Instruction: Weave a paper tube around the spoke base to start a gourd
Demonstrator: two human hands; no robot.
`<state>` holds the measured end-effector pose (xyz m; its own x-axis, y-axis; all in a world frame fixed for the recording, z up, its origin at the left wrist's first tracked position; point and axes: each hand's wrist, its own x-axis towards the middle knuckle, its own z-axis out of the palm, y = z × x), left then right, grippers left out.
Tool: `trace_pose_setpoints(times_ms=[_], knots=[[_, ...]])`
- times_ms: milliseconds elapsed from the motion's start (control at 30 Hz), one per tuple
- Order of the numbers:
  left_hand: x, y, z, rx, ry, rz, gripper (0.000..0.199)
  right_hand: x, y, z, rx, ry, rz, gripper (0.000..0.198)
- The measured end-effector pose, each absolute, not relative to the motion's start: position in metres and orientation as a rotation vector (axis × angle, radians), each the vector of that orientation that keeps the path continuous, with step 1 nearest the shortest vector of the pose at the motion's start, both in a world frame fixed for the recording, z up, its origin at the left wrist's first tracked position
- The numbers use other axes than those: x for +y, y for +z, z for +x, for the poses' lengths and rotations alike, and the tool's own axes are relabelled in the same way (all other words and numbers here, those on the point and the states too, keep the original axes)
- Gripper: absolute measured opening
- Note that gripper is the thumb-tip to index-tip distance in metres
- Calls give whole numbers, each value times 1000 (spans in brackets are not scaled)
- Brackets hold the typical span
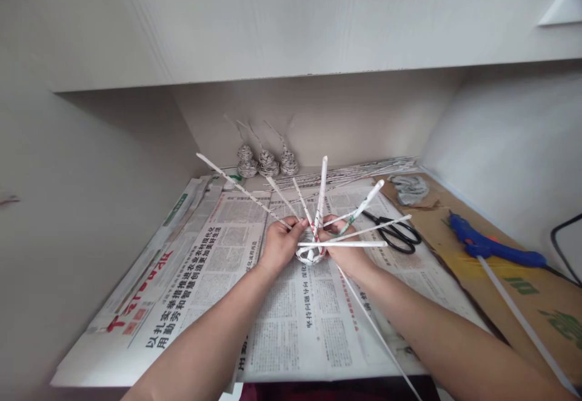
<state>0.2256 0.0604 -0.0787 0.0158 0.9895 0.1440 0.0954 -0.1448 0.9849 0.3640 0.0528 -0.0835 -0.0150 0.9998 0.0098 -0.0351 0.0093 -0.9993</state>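
A small round base woven from rolled newspaper tubes (311,256) is held between both hands over the newspaper. Paper tubes (322,188) fan up and outward from it in several directions, and one long strand (370,322) trails down toward the front edge. My left hand (280,242) is closed on the base's left side, thumb and fingertips pinching near a tube. My right hand (345,249) grips the right side, its fingers partly hidden behind the tubes.
Newspaper sheets (213,267) cover the table. Three woven paper gourds (268,163) stand at the back beside a bundle of paper tubes (354,171). To the right lie black scissors (398,234), a grey crumpled cloth (409,189) and a blue glue gun (493,246) on cardboard (491,286).
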Motion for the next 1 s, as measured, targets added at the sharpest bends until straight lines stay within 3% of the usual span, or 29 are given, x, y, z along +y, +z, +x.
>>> trace_pose_setpoints(times_ms=[333, 533, 1000], knots=[[64, -81, 220, 1241, 1117, 1457, 26, 56, -85, 362, -1207, 1197, -1164, 15], [64, -77, 221, 1293, 1211, 1440, 23, 55, -85, 364, -1181, 1262, -1123, 26], [67, -83, 218, 1079, 1252, 1272, 26, 60, -88, 371, -1225, 1187, -1207, 28]])
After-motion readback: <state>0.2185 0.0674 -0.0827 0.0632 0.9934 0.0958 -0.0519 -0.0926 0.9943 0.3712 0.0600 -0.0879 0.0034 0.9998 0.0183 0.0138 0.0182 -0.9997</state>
